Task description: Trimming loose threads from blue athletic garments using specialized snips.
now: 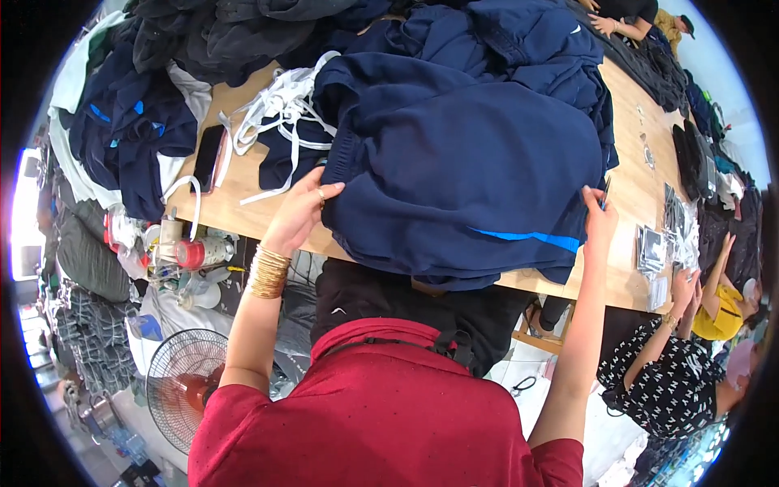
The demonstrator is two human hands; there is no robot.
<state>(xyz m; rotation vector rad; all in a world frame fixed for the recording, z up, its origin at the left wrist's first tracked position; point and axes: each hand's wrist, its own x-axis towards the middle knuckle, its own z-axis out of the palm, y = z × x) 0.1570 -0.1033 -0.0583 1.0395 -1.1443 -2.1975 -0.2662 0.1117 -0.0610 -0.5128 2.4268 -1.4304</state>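
Note:
Navy shorts or trousers [479,154] lie spread on the table in front of me, with a gathered elastic waistband at the left and a bright blue stripe near the front edge. My left hand [304,209] pinches the waistband edge between thumb and fingers. At the opposite edge, my right hand [599,217] is closed on the fabric. A small, dark, pointed thing sticks up by its fingers, too small to name. More navy garments [527,40] are heaped behind. White cords [286,101] lie tangled left of the waistband, next to a phone [209,158].
Dark clothing [219,36] and a navy pile [134,130] take up the table's left side. Small packets [652,247] lie on the wooden table [629,195] at right, near a co-worker in a patterned top [673,377]. A fan [188,381] stands on my left below the table.

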